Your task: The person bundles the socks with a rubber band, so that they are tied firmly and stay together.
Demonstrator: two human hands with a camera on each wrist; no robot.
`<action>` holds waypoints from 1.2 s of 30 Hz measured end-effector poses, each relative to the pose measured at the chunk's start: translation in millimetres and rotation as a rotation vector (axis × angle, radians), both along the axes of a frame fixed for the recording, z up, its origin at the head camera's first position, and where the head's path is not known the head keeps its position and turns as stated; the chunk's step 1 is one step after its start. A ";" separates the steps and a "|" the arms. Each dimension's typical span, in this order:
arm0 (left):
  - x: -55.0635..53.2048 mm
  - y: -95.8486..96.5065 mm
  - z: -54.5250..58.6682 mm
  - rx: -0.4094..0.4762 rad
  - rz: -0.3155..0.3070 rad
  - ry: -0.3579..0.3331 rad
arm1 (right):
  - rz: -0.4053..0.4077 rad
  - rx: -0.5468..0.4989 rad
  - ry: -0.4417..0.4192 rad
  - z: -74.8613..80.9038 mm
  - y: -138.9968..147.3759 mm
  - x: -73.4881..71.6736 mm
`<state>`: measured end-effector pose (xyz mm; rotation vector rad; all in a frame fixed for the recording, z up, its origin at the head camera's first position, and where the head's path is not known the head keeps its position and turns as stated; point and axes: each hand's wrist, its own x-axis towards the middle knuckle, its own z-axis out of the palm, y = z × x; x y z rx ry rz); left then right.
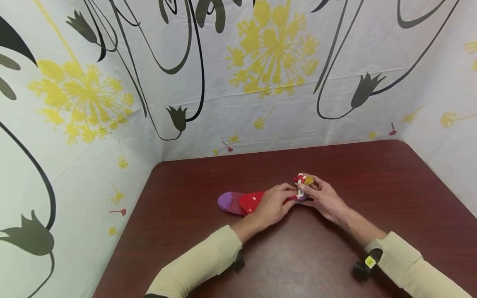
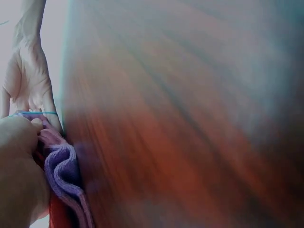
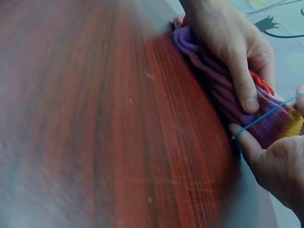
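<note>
In the head view my left hand (image 1: 273,205) grips a flattened bundle of knitted socks from above. A red sock (image 1: 250,202) with small white marks and a purple sock (image 1: 230,203) stick out to its left. The right wrist view shows the purple sock's ribbed folds (image 3: 209,71) under the left thumb. My right hand (image 1: 327,200) is at the bundle's right end, where red, white and yellow knit shows. Its spread thumb and fingers hold a thin blue rubber band (image 3: 266,115) stretched across the sock ends. Wavy purple folds (image 2: 64,166) hang below the left hand.
The socks lie on a dark reddish-brown table (image 1: 179,248) with wood grain. A white cloth (image 1: 208,91) printed with yellow and grey flowers rises behind the table and at both sides. Dark wrist cameras (image 1: 361,270) are strapped beneath the pale sleeves.
</note>
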<state>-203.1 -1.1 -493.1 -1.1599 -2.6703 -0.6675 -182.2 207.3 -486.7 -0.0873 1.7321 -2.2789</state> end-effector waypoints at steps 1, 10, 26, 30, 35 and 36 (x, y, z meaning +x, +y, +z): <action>-0.4 -0.3 0.5 -0.022 -0.010 0.013 | 0.009 0.001 0.010 -0.4 1.1 -0.8; -1.8 2.1 5.8 -0.229 -0.065 0.146 | 0.118 0.002 0.083 -5.0 10.1 -9.0; 5.1 2.1 3.4 -0.202 0.053 0.178 | 0.152 0.165 0.083 -7.1 13.1 -13.0; 4.6 2.0 3.1 -0.179 0.031 0.206 | 0.187 0.194 0.135 -6.4 16.4 -17.1; 3.1 3.2 3.1 -0.200 0.013 0.260 | 0.225 0.270 0.195 -6.0 19.6 -22.4; 3.0 3.3 2.9 -0.206 0.013 0.268 | 0.229 0.287 0.197 -6.2 20.0 -22.8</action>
